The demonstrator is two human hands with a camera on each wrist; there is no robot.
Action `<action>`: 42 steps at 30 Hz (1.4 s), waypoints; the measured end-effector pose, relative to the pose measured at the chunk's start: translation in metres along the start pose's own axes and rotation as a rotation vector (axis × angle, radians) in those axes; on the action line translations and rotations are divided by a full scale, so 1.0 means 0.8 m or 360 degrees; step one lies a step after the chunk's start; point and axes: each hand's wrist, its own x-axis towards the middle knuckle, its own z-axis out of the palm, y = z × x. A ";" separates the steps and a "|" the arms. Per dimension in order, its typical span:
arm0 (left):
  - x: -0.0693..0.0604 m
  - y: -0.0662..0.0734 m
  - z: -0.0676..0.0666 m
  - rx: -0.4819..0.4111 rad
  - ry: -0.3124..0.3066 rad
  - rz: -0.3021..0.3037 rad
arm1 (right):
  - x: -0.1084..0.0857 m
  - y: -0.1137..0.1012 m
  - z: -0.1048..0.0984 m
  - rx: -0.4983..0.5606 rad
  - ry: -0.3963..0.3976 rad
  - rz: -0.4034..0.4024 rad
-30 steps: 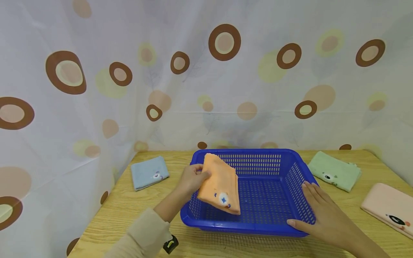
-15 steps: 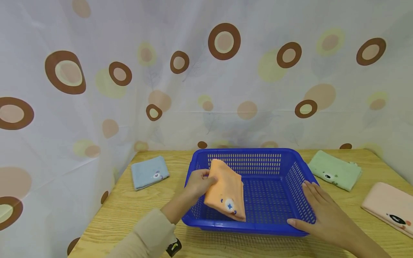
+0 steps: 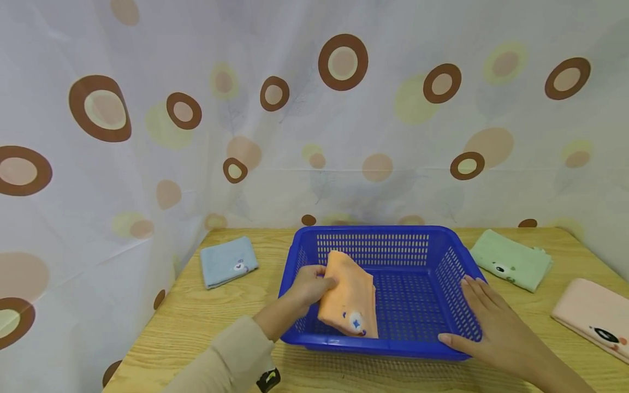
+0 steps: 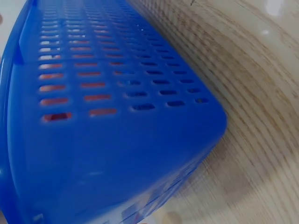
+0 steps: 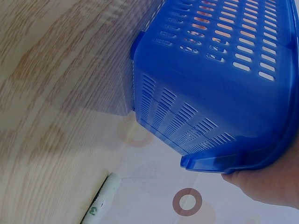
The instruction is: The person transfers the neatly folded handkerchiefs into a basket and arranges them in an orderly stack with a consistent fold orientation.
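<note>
In the head view, a folded orange towel (image 3: 348, 286) with an embroidered bear face is inside the left part of a blue plastic basket (image 3: 366, 346). My left hand (image 3: 309, 286) pinches the towel's left edge between thumb and fingers. Its lower edge meets the basket's near rim, and whether it touches the floor I cannot tell. On the basket's right side rests my right hand (image 3: 496, 327), fingers straight along the rim and thumb stretched over the near corner. Both wrist views show the basket's slotted outer walls; part of the right hand (image 5: 273, 182) appears at the rim.
A folded blue towel (image 3: 227, 262) lies left of the basket on the wooden table (image 3: 196, 322). To the right are a green towel (image 3: 513, 262) and a pink one (image 3: 592, 311), both folded. A patterned curtain (image 3: 295, 136) hangs behind the table.
My left hand has moved right and toward me, lowering the orange towel deeper into the basket. The right hand has stayed at the basket's right side.
</note>
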 end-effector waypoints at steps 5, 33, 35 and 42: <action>-0.001 -0.002 0.003 0.0130 0.0049 0.0008 | 0.001 -0.001 -0.001 0.0018 -0.0006 0.0003; -0.002 -0.007 -0.013 0.0930 0.0119 0.0282 | 0.001 0.001 0.003 0.0014 -0.0005 -0.0007; -0.002 -0.008 -0.012 0.0959 0.0115 0.0272 | 0.001 0.002 0.003 0.0011 -0.0008 -0.0004; 0.000 -0.008 -0.010 0.1108 0.0086 0.0244 | 0.001 0.000 0.001 -0.0001 -0.0005 -0.0002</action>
